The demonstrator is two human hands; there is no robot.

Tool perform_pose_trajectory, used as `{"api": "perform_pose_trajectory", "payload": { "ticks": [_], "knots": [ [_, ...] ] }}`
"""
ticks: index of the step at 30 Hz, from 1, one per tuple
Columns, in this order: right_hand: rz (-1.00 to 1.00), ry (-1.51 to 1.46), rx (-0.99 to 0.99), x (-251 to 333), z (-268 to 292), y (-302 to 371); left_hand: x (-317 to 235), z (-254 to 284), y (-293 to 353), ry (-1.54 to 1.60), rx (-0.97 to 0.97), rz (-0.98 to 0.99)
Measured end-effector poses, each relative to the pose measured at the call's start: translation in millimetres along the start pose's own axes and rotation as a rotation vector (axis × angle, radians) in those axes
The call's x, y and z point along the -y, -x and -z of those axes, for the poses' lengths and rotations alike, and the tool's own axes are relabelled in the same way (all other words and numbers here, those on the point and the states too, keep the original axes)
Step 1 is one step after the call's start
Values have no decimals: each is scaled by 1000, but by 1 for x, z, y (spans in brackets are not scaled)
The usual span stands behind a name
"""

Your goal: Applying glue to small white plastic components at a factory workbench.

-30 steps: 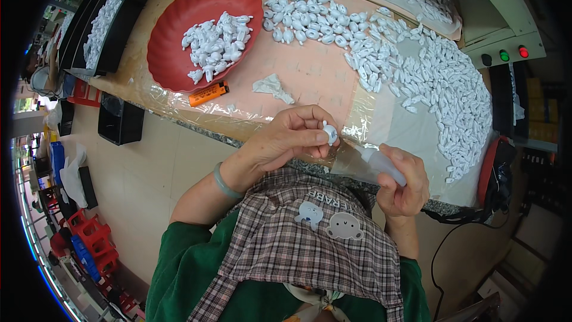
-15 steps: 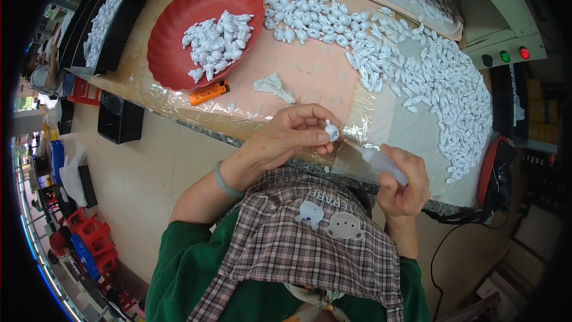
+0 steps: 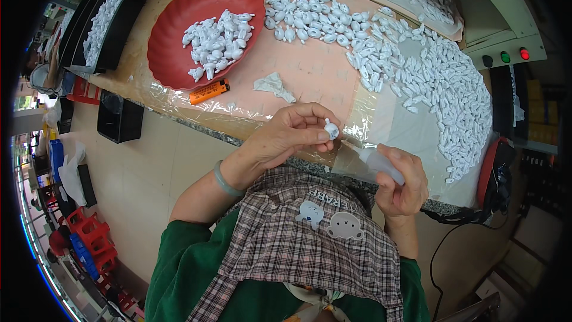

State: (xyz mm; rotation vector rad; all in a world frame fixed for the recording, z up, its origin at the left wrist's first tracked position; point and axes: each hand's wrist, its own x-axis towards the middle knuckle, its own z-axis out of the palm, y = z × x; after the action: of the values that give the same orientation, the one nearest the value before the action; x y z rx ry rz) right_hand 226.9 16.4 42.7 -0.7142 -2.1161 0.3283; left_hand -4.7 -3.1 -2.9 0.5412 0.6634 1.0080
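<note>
Pinched between the thumb and fingers of my left hand (image 3: 298, 131) is a small round white figurine part (image 3: 331, 129) with a knob on top and a dark mark on its side. My right hand (image 3: 405, 182) grips a translucent squeeze bottle (image 3: 384, 166), tilted so its thin nozzle points at the part. Whether the nozzle tip touches the part I cannot tell. Beyond my left hand, a crumpled white tissue (image 3: 274, 86) lies on the pink table sheet (image 3: 322, 77). A red scalloped bowl (image 3: 173, 18) at the far left holds a heap of similar white parts (image 3: 219, 42).
An orange lighter (image 3: 209, 92) lies against the bowl. Rounded white parts (image 3: 310, 15) are spread at the back, with many slender white pieces (image 3: 453, 101) to the right. A pale green frame with coloured buttons (image 3: 505, 56) stands at the back right. Black trays (image 3: 113, 24) are at left.
The bottle in my right hand has shifted very slightly left. My left hand holds the part in nearly the same place.
</note>
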Motion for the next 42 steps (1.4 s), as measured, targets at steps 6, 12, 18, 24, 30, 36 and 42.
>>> {"api": "perform_pose_trajectory", "payload": {
  "ticks": [6, 12, 18, 24, 30, 36, 42],
  "knots": [
    [1, -8, -8, -1, -2, -1, -1, -1, 0, -7, -21, 1],
    [-83, -100, -38, -10, 0, 6, -2, -3, 0, -6, -14, -6],
    [-501, -691, -269, -26, 1, 6, -3, -7, -3, 23, -24, 17],
    [-906, -835, -338, -63, 18, 9, -2, -3, 3, -5, -48, -4],
    [-904, -24, -92, -101, 26, 19, -2, -6, -1, -17, -48, -5],
    [-542, 253, 51, -109, 18, 5, -1, -6, -1, 2, -55, -3],
    [-455, 294, 123, -112, 20, 1, 1, -4, 0, 37, -59, -6]
  ]
}}
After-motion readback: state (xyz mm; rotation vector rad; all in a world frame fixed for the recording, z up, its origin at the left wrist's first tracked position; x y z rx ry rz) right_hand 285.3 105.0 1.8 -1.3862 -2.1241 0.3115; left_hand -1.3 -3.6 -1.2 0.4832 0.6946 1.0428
